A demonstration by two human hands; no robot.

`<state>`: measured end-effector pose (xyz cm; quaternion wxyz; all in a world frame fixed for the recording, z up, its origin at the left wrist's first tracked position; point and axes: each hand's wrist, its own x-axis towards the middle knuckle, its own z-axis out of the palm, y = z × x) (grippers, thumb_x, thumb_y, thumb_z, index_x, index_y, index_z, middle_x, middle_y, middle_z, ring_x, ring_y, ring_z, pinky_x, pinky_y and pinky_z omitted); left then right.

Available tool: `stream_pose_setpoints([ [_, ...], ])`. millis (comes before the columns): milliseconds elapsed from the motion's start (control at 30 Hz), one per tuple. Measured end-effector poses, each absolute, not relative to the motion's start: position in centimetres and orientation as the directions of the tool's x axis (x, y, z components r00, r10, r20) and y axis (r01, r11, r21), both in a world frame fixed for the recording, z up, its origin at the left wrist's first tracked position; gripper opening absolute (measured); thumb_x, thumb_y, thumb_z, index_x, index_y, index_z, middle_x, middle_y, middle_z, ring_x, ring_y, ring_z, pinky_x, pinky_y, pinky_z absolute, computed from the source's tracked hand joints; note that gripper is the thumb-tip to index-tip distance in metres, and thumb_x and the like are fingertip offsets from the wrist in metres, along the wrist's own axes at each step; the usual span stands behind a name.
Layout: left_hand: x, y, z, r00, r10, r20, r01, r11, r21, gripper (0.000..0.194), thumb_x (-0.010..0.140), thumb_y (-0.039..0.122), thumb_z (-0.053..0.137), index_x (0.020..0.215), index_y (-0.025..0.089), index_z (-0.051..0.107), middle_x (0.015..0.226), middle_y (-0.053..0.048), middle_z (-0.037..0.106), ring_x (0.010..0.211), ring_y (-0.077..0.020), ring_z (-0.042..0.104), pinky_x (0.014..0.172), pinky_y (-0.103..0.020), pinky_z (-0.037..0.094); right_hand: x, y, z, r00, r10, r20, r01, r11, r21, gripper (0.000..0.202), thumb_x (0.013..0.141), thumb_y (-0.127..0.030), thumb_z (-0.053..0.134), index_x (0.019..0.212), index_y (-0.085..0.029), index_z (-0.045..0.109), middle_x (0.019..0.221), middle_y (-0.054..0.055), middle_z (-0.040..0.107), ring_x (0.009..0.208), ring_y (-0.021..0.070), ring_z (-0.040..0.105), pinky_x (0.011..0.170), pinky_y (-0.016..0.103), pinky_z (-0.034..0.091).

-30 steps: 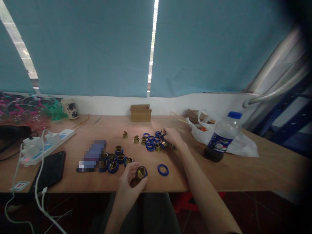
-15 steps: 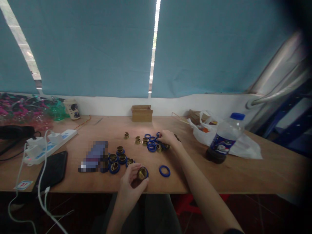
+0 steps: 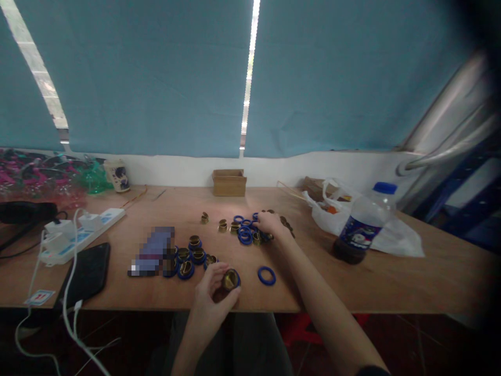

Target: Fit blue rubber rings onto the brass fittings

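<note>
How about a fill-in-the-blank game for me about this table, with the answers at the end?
1. The ____ hand, nearer the front edge of the table, holds a gold piece.
2. The right hand is beside a group of ____ rings.
3. The plastic bag behind the drink bottle is ____ in color.

Missing words: left; blue; white.

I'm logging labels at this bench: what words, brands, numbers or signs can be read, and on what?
No text can be read with certainty.
Sticker: red marks, too blurred to read.
Bottle label: light print on blue, too blurred.
Power strip: blue markings, too small.
Cup: dark printed picture, no legible words.
Pixelated item: unreadable.
</note>
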<state>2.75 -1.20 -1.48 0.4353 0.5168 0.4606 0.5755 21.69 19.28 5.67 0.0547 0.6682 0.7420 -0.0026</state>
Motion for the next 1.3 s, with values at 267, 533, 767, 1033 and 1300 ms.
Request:
stream_pose_setpoints([
  [267, 2.7, -1.2, -1.5, -0.076, 0.979, 0.19, -0.032, -0.193, 0.981, 0.037, 0.072, 0.012, 0.073, 0.105, 0.02, 0.06, 0.108, -0.008, 0.071, 0.104, -0.0231, 0.068, 0.092, -0.036, 0.053, 21.8, 18.8, 5.4, -0.1, 0.993, -0.058, 0.994, 0.102, 0.04, 0.03, 0.095, -0.031, 0.059, 0.122, -0.018, 0.059, 0.123, 0.009, 0.061, 0.103, 0.0227, 0.063, 0.086, 0.043, 0.054],
  [533, 2.7, -1.2, -1.1, -0.081, 0.981, 0.174, -0.053, -0.179, 0.982, 0.036, 0.071, 0.013, 0.074, 0.104, 0.02, 0.06, 0.106, -0.008, 0.071, 0.101, -0.0228, 0.068, 0.091, -0.035, 0.053, 23.1, 18.5, 7.0, -0.145, 0.989, -0.01, 0.983, 0.143, -0.118, 0.03, 0.094, -0.03, 0.061, 0.121, -0.017, 0.059, 0.122, 0.009, 0.062, 0.102, 0.0227, 0.064, 0.085, 0.041, 0.055],
  [767, 3.3, -1.7, -0.6, -0.07, 0.986, 0.153, -0.089, -0.159, 0.983, 0.031, 0.079, 0.026, 0.07, 0.107, 0.019, 0.059, 0.102, -0.007, 0.07, 0.099, -0.0216, 0.068, 0.09, -0.032, 0.052, 22.2, 13.1, 9.2, -0.311, 0.924, 0.223, 0.852, 0.375, -0.365, 0.013, 0.096, -0.022, 0.056, 0.097, -0.014, 0.066, 0.098, 0.005, 0.069, 0.088, 0.0178, 0.065, 0.081, 0.036, 0.053],
  [1033, 2.9, -2.3, 0.1, -0.083, 0.988, 0.128, -0.143, -0.139, 0.98, 0.033, 0.087, 0.041, 0.056, 0.11, 0.02, 0.068, 0.111, -0.009, 0.069, 0.085, -0.021, 0.066, 0.072, -0.031, 0.053, 18.5, 4.1, 6.5, -0.261, 0.829, 0.495, 0.592, 0.542, -0.596, 0.022, 0.095, -0.013, 0.043, 0.082, -0.019, 0.061, 0.085, 0.005, 0.067, 0.082, 0.0175, 0.063, 0.074, 0.026, 0.047],
  [1300, 3.3, -3.3, 1.4, -0.032, 0.994, 0.1, -0.064, -0.102, 0.993, 0.033, 0.089, 0.047, 0.051, 0.096, 0.02, 0.068, 0.091, -0.005, 0.068, 0.078, -0.02, 0.059, 0.053, -0.023, 0.041, 14.6, -2.3, 3.1, 0.099, 0.86, 0.501, 0.144, 0.485, -0.862, 0.021, 0.096, -0.02, 0.048, 0.085, -0.021, 0.066, 0.082, 0.001, 0.066, 0.078, 0.016, 0.062, 0.072, 0.024, 0.046],
])
